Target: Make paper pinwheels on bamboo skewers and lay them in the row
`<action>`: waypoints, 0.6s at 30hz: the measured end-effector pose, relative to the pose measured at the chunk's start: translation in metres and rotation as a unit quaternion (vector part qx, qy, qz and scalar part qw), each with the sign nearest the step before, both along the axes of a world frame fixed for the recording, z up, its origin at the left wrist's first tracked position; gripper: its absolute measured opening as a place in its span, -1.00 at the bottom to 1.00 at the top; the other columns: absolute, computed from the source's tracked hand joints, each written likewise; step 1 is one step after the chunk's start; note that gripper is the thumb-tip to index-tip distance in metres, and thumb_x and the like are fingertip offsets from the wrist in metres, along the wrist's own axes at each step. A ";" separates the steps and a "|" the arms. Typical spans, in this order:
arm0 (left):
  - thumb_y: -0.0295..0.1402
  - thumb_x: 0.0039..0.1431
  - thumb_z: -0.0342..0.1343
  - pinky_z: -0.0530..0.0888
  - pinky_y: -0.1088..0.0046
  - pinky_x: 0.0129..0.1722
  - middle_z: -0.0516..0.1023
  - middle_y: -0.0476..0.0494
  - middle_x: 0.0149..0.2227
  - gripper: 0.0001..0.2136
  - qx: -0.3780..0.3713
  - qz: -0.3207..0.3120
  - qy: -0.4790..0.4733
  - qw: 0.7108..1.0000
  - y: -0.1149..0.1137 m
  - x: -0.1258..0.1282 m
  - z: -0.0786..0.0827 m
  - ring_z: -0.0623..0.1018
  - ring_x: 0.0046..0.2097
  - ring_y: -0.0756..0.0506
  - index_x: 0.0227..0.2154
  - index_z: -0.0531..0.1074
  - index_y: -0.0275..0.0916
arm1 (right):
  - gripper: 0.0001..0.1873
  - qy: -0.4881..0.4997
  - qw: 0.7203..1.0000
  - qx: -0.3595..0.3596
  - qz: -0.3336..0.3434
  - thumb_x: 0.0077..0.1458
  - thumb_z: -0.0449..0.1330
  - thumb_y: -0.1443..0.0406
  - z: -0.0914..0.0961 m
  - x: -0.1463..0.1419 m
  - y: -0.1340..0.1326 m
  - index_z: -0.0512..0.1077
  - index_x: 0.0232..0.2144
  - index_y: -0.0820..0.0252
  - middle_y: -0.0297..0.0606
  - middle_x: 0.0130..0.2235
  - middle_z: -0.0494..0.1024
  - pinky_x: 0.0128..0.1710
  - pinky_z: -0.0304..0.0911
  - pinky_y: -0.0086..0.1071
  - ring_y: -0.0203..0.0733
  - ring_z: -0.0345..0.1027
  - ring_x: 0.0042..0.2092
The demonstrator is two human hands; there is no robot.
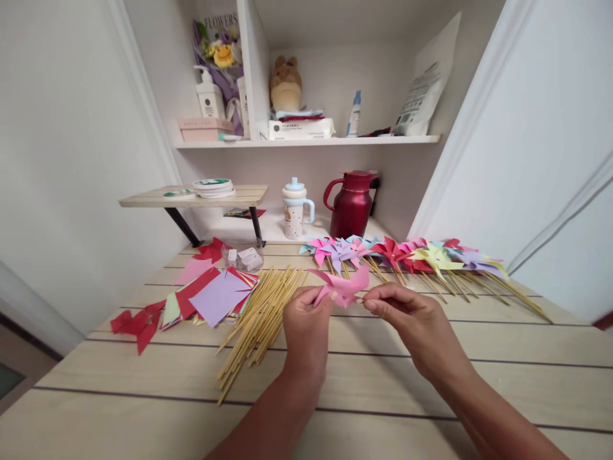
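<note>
A pink paper pinwheel (347,287) with curled blades is pinched between the thumb and fingers of my left hand (309,326), held above the table. Just right of it, my right hand (414,319) has its thumb and forefinger pressed together on something tiny, too small to make out. Beneath and left of my left hand lies a loose pile of thin wooden sticks (258,319). Further left are stacked slit paper squares, a purple sheet (221,298) on top. A folded red paper piece (141,324) rests at the far left.
Finished pinwheels on sticks (395,255) lie in a row at the back right. Behind them stand a red thermos jug (353,204) and a cup with a blue handle (294,211). A small raised shelf (158,199) is at back left, near a clear plastic bag (249,258).
</note>
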State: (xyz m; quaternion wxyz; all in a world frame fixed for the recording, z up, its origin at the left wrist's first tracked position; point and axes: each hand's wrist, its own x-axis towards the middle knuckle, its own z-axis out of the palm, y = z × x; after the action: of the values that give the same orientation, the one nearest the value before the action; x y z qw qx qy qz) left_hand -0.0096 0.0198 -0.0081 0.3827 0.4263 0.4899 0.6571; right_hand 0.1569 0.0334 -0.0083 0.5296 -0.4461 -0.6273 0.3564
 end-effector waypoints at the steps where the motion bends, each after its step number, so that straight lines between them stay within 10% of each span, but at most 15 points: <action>1: -0.36 0.02 0.22 0.36 0.44 -0.23 0.51 -0.09 -0.37 -0.88 0.008 0.008 0.014 1.000 -0.001 0.000 0.001 0.46 -0.27 -0.09 -0.44 0.60 -0.30 | -0.84 0.009 1.000 0.008 0.003 0.02 0.38 0.12 0.000 -0.002 -0.001 0.59 -0.40 0.04 -0.28 -0.31 0.56 -0.19 0.22 -0.26 -0.11 0.37 -0.23; 18: -0.24 0.01 0.28 0.31 0.49 -0.31 0.46 -0.02 -0.49 -0.80 -0.048 -0.058 -0.109 0.991 -0.011 0.011 0.002 0.37 -0.37 -0.02 -0.47 0.55 -0.30 | -0.91 -0.016 0.997 0.068 -0.015 0.06 0.34 0.18 0.006 -0.018 -0.013 0.62 -0.42 0.02 -0.31 -0.40 0.44 -0.28 0.17 -0.26 -0.14 0.28 -0.31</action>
State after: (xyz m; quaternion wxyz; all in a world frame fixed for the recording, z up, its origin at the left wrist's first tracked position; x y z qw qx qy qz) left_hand 0.0011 0.0088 -0.0065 0.4912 0.3605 0.4509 0.6523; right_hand 0.1390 0.0208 -0.0023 0.5538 -0.4243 -0.6517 0.2975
